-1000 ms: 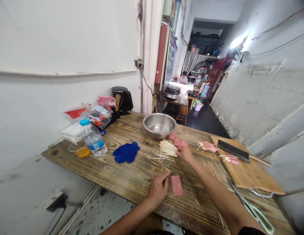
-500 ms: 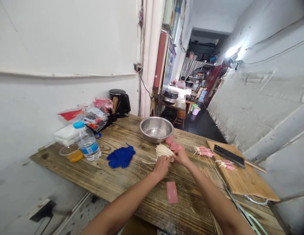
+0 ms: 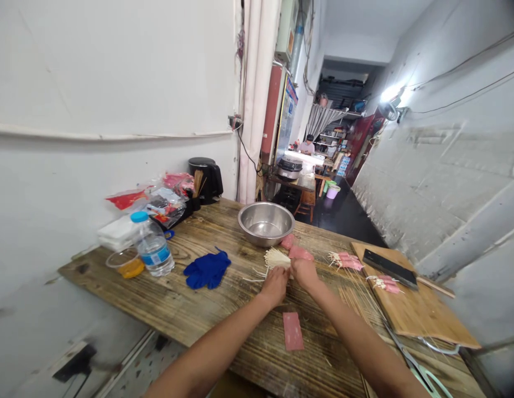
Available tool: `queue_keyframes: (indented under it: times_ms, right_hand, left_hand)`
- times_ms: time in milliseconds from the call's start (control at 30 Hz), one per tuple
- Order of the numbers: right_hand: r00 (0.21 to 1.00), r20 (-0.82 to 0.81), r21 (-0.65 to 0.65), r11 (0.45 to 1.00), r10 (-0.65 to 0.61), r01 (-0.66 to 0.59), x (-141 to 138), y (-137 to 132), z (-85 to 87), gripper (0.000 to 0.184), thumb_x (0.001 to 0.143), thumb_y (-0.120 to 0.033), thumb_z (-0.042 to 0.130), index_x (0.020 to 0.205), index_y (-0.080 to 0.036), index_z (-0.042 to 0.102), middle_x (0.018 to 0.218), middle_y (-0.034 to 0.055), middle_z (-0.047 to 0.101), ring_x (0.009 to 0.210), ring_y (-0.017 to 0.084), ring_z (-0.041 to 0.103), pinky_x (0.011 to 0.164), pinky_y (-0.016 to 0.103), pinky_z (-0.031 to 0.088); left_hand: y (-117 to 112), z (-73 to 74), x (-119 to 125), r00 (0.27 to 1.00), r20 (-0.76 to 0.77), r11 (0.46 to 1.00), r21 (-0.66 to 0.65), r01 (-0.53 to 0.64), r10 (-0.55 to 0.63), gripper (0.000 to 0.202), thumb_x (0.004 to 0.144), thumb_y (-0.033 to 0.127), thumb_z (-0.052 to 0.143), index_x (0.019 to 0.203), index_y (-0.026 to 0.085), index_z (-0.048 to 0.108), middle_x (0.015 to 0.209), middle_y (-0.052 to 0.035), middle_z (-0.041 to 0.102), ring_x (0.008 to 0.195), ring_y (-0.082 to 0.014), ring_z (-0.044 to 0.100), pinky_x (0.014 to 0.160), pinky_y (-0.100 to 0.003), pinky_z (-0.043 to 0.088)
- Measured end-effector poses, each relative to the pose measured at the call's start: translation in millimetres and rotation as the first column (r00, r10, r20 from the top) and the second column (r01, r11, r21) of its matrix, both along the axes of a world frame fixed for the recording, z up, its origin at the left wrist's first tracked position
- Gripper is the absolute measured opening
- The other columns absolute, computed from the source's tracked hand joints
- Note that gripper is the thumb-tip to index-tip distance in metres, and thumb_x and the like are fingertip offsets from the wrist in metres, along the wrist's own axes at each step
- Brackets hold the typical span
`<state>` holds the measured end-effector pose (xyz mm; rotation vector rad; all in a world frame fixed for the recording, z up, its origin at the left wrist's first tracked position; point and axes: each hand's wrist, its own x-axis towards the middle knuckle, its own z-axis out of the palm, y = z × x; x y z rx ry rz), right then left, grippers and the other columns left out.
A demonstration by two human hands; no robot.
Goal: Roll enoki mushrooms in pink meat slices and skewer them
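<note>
My left hand and my right hand meet at the near end of a bundle of thin white enoki mushrooms on the wooden table. Both hands have their fingers closed on the bundle's stems. A flat pink meat slice lies on the table just in front of my hands. More pink slices lie behind the bundle, beside a steel bowl.
Blue gloves, a water bottle and bags of supplies sit at the left. Rolled pink pieces, a cutting board with a cleaver, skewers and scissors are at the right. A person sits far down the corridor.
My left hand left the pink slice near the table edge and moved up to join my right hand at the mushroom bundle. The slice stays flat on the table.
</note>
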<state>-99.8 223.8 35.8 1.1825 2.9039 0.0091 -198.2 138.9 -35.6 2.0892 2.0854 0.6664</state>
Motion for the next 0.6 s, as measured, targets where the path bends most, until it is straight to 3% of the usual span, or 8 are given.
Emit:
queue_keyframes:
  times_ms: [133,233,333,400,467,600]
  right_hand:
    - [1.000,0.015,0.037,0.999,-0.026,0.026,2,1,12.1,0.025,0.087,-0.017,0.045,0.093,-0.009,0.068,0.092,0.0179,0.070,0.085,0.023,0.066,0.069,0.026,0.045]
    - [0.999,0.029,0.039,0.999,0.014,-0.015,9,3,17.8,0.026,0.089,-0.016,0.043,0.092,-0.009,0.068,0.090,0.0169,0.070,0.084,0.021,0.066,0.069,0.025,0.044]
    - [0.992,0.029,0.039,0.992,0.123,-0.124,15,-2,19.3,0.026,0.088,-0.014,0.045,0.104,-0.011,0.065,0.101,0.0150,0.068,0.090,0.020,0.064,0.075,0.025,0.044]
    - [0.981,0.025,0.047,0.980,0.192,-0.193,18,-7,20.1,0.032,0.088,-0.014,0.045,0.116,-0.013,0.060,0.108,0.0146,0.065,0.093,0.020,0.062,0.077,0.026,0.044]
    - [0.966,0.013,0.093,0.961,0.258,-0.259,22,-11,22.4,0.035,0.088,-0.012,0.044,0.121,-0.012,0.056,0.111,0.0160,0.063,0.094,0.020,0.060,0.078,0.027,0.043]
    - [0.920,-0.025,0.241,0.895,0.391,-0.374,32,-13,30.7,0.032,0.090,-0.011,0.040,0.117,-0.011,0.059,0.107,0.0156,0.062,0.092,0.019,0.057,0.079,0.030,0.044]
  left_hand:
    - [-11,7.1,-3,1.000,0.014,0.999,0.050,-0.008,0.007,0.042,0.085,0.008,0.041,0.124,0.010,0.054,0.100,-0.0155,0.061,0.096,-0.0262,0.054,0.086,-0.039,0.042]
    - [-23,21.3,-9,0.998,0.048,0.971,0.230,-0.060,0.050,0.036,0.092,0.013,0.035,0.117,0.014,0.061,0.103,-0.0141,0.063,0.100,-0.0246,0.054,0.090,-0.039,0.040]
    - [-24,41.4,-17,0.996,0.083,0.930,0.366,-0.043,0.014,0.035,0.094,0.019,0.037,0.122,0.021,0.058,0.116,-0.0106,0.062,0.117,-0.0242,0.047,0.101,-0.042,0.032]
    - [-19,54.0,-23,0.992,0.113,0.948,0.317,0.009,-0.047,0.036,0.094,0.022,0.040,0.127,0.024,0.055,0.121,-0.0077,0.062,0.123,-0.0232,0.044,0.106,-0.045,0.024]
    - [-13,63.8,-28,0.982,0.167,0.980,0.193,0.054,-0.087,0.037,0.094,0.024,0.040,0.128,0.025,0.053,0.115,-0.0058,0.066,0.115,-0.0212,0.051,0.108,-0.046,0.020]
    - [-3,74.3,-39,0.944,0.293,0.988,0.023,0.154,-0.154,0.035,0.094,0.031,0.037,0.118,0.023,0.062,0.101,-0.0043,0.070,0.100,-0.0194,0.059,0.100,-0.035,0.033]
